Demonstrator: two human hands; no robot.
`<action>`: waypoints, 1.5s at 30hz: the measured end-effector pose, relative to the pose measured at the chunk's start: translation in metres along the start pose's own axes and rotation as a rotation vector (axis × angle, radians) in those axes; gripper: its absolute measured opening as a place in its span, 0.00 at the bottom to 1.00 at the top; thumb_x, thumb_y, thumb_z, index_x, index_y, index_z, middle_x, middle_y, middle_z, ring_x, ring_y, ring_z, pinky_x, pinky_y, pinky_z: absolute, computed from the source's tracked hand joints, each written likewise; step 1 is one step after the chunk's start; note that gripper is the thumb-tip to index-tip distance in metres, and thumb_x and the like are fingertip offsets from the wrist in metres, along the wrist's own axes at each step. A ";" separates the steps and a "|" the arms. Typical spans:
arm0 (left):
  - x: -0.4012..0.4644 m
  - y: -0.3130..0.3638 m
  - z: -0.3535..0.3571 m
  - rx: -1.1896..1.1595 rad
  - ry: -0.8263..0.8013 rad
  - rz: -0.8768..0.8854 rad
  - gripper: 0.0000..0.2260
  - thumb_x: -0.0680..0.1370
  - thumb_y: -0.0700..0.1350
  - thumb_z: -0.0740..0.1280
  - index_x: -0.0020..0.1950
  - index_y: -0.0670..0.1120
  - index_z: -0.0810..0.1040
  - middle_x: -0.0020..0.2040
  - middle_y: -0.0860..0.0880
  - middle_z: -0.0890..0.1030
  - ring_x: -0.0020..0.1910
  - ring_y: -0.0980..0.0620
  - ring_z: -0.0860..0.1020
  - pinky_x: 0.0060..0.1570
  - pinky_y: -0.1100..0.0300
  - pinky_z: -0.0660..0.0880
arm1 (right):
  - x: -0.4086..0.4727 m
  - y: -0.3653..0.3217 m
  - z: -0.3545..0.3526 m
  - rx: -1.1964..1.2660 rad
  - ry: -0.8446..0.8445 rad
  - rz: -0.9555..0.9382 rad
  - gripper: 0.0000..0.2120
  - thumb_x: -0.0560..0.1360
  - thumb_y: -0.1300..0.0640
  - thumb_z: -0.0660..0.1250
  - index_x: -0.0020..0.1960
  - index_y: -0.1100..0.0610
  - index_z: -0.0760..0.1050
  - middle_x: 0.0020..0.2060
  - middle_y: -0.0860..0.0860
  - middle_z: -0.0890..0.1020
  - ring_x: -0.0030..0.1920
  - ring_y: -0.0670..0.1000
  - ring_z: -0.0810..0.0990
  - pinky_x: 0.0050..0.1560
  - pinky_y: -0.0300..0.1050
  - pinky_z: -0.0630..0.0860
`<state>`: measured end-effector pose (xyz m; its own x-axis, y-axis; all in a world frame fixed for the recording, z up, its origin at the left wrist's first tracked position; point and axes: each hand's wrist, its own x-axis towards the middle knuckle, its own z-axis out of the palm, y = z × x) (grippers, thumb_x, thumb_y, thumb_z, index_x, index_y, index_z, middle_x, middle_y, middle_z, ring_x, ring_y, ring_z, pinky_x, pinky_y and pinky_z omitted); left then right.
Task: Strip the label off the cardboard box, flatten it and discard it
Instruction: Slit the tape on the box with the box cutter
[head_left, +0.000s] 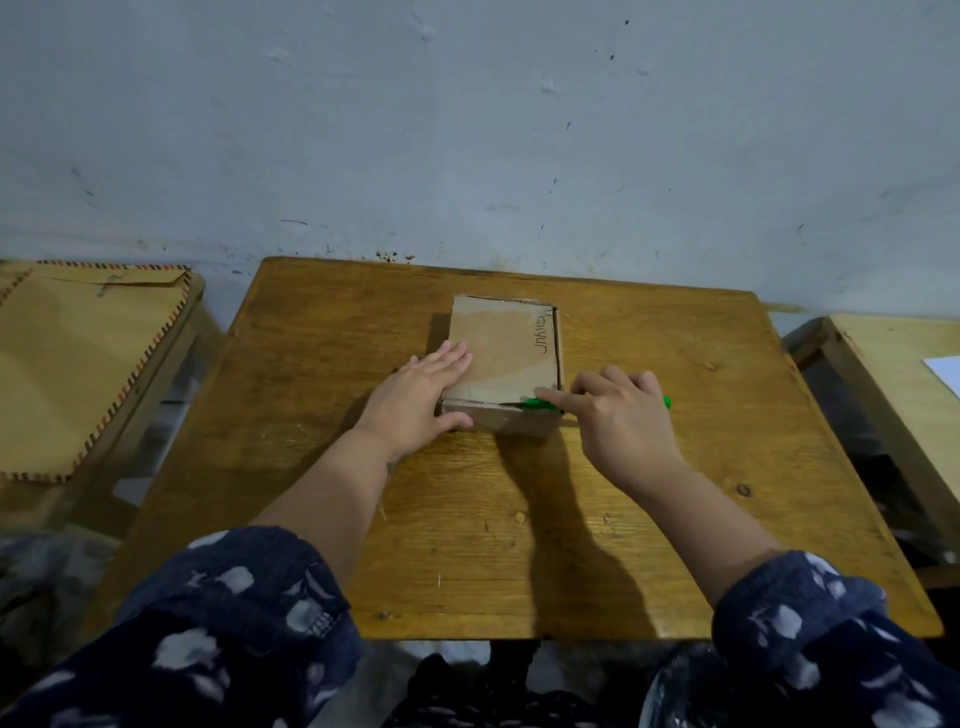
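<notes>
A small brown cardboard box (506, 353) lies flat in the middle of the wooden table (675, 467), with handwriting along its right side and clear tape over its top. My left hand (418, 397) rests flat on the box's near left corner, fingers spread. My right hand (618, 415) grips a green-handled cutter (537, 403), index finger along it. Its blade sits in the seam at the box's near edge. Most of the handle is hidden in my palm; its green end (666, 401) pokes out to the right.
A blue-grey wall stands right behind the table. A stool with a large brown envelope (78, 364) is at the left. Another wooden table (893, 395) with white paper is at the right. A plastic bag (675, 686) lies by my right sleeve below the table's front edge.
</notes>
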<state>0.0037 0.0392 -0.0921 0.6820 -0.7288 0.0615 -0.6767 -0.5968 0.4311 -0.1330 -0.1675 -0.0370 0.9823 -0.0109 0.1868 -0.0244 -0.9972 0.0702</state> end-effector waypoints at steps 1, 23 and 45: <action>0.000 0.000 0.000 0.006 0.000 0.000 0.37 0.73 0.55 0.70 0.77 0.51 0.55 0.77 0.55 0.54 0.76 0.58 0.50 0.75 0.53 0.52 | -0.003 0.004 -0.001 -0.013 0.002 0.008 0.23 0.74 0.64 0.62 0.65 0.44 0.74 0.47 0.48 0.81 0.45 0.54 0.74 0.43 0.48 0.59; 0.030 0.049 0.013 0.141 0.062 -0.135 0.30 0.79 0.63 0.49 0.78 0.49 0.53 0.78 0.52 0.53 0.77 0.55 0.47 0.74 0.45 0.42 | -0.036 0.082 0.014 1.269 -0.217 1.164 0.30 0.77 0.68 0.59 0.76 0.50 0.57 0.67 0.57 0.71 0.52 0.56 0.76 0.49 0.47 0.73; 0.070 0.081 0.035 0.254 0.013 -0.475 0.37 0.75 0.69 0.40 0.78 0.49 0.40 0.79 0.51 0.41 0.76 0.53 0.37 0.73 0.39 0.38 | 0.077 0.035 0.051 0.939 -0.076 0.567 0.17 0.78 0.54 0.63 0.67 0.52 0.72 0.61 0.53 0.80 0.54 0.50 0.80 0.51 0.37 0.75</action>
<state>-0.0137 -0.0719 -0.0845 0.9316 -0.3555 -0.0756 -0.3376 -0.9234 0.1824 -0.0485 -0.2071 -0.0696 0.8829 -0.4573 -0.1066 -0.3564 -0.5048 -0.7862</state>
